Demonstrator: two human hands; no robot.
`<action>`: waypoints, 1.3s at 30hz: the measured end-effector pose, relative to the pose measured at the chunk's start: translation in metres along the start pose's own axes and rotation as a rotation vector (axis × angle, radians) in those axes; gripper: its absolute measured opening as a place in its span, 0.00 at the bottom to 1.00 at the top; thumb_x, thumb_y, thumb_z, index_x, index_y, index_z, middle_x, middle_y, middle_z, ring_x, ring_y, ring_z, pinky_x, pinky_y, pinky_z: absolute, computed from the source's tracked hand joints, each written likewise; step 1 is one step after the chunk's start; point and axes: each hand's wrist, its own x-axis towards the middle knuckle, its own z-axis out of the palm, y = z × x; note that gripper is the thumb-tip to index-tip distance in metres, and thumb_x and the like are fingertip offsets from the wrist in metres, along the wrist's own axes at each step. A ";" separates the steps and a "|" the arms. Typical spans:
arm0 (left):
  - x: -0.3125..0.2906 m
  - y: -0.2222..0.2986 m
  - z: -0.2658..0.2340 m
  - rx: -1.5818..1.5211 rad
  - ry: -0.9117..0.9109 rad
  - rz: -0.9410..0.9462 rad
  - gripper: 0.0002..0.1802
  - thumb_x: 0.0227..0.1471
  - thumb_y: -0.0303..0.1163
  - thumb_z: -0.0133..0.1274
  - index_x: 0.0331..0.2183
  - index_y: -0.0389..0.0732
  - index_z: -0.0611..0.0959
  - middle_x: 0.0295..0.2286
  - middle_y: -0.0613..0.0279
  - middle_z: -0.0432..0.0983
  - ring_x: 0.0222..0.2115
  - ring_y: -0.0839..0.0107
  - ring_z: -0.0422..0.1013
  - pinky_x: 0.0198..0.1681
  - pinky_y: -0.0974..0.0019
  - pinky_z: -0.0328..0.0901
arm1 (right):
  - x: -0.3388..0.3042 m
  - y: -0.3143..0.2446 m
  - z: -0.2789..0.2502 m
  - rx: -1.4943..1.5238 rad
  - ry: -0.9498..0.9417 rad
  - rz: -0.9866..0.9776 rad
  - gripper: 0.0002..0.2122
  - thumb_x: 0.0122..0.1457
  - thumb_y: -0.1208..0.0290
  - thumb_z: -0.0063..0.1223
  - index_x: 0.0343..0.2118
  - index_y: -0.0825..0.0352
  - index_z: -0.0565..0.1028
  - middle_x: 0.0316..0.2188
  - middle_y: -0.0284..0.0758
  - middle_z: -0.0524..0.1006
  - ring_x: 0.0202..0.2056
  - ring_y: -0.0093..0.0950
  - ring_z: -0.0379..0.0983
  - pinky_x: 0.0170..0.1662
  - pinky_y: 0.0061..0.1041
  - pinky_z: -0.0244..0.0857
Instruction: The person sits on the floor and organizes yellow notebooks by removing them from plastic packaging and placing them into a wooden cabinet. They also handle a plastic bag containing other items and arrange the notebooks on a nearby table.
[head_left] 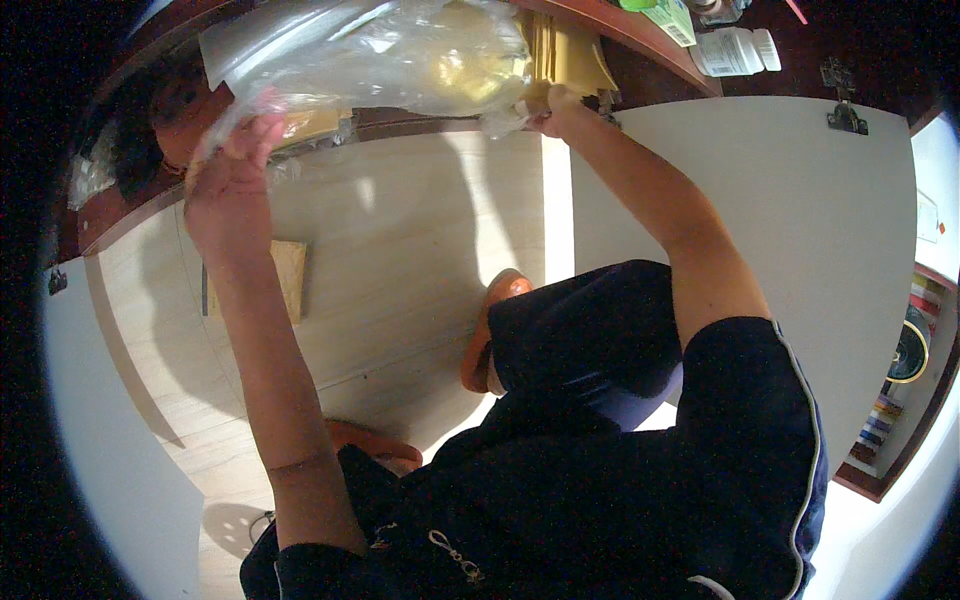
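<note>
A large crumpled clear plastic bag (390,75) is stretched between my two hands at the mouth of an open cabinet. My left hand (240,150) is closed on the bag's left end, its fingers partly seen through the plastic. At the bag's right end, my right hand (556,110) pinches the plastic near its lower corner. Something yellowish shows through the right part of the bag; I cannot tell whether it lies inside or behind. Beside my right hand stands a stack of yellow-brown envelopes (575,60) in the cabinet.
White cabinet doors (740,220) hang open on both sides. On the top right are a white bottle (735,52) and a green-and-white box (668,18). A flat tan packet (288,280) lies on the floor. A shelf opening (880,400) holds small colourful items at far right.
</note>
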 end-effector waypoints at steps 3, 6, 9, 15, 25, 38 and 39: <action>-0.003 0.004 -0.011 -0.107 -0.100 0.031 0.18 0.44 0.25 0.38 0.38 0.26 0.72 0.41 0.41 0.68 0.43 0.53 0.66 0.48 0.56 0.61 | -0.007 -0.008 0.014 0.033 0.035 -0.012 0.18 0.59 0.55 0.29 0.30 0.63 0.70 0.22 0.36 0.73 0.22 0.35 0.71 0.23 0.39 0.67; -0.020 0.000 -0.004 -0.002 -0.098 -0.035 0.17 0.45 0.26 0.39 0.37 0.26 0.72 0.43 0.42 0.66 0.42 0.53 0.67 0.47 0.56 0.61 | -0.020 -0.006 0.019 0.060 0.126 -0.038 0.17 0.59 0.56 0.30 0.30 0.63 0.70 0.21 0.36 0.72 0.22 0.34 0.70 0.23 0.40 0.66; -0.034 -0.004 0.029 0.244 -0.001 -0.106 0.14 0.45 0.26 0.41 0.34 0.30 0.74 0.43 0.45 0.67 0.41 0.56 0.68 0.47 0.58 0.61 | -0.017 -0.006 0.010 -0.013 0.088 -0.067 0.17 0.59 0.55 0.30 0.31 0.62 0.69 0.24 0.36 0.72 0.23 0.32 0.69 0.23 0.40 0.66; -0.024 -0.030 0.022 0.408 -0.278 -0.081 0.16 0.46 0.30 0.46 0.40 0.39 0.72 0.44 0.52 0.66 0.44 0.61 0.65 0.46 0.62 0.59 | -0.033 0.033 0.010 -0.157 -0.210 -0.108 0.21 0.58 0.53 0.34 0.49 0.62 0.58 0.45 0.46 0.64 0.41 0.43 0.67 0.41 0.42 0.65; -0.045 -0.042 0.046 0.404 -0.205 -0.188 0.34 0.47 0.31 0.48 0.54 0.41 0.54 0.49 0.58 0.60 0.45 0.64 0.64 0.47 0.64 0.57 | -0.062 0.009 0.102 0.021 -0.484 0.066 0.18 0.53 0.64 0.47 0.45 0.68 0.63 0.39 0.38 0.68 0.42 0.32 0.66 0.46 0.38 0.62; -0.051 -0.083 0.029 0.501 -0.366 -0.497 0.21 0.46 0.32 0.51 0.45 0.40 0.71 0.38 0.63 0.71 0.34 0.76 0.67 0.39 0.72 0.61 | -0.056 -0.023 0.074 -0.718 -0.474 -0.096 0.20 0.58 0.55 0.36 0.47 0.64 0.63 0.40 0.36 0.71 0.39 0.33 0.70 0.46 0.34 0.63; -0.053 -0.087 0.025 0.510 -0.370 -0.507 0.21 0.46 0.33 0.51 0.44 0.40 0.71 0.38 0.63 0.71 0.34 0.76 0.67 0.39 0.72 0.61 | -0.070 -0.031 0.063 -1.039 -0.520 -0.149 0.29 0.55 0.43 0.34 0.47 0.67 0.63 0.37 0.39 0.73 0.38 0.32 0.71 0.40 0.27 0.65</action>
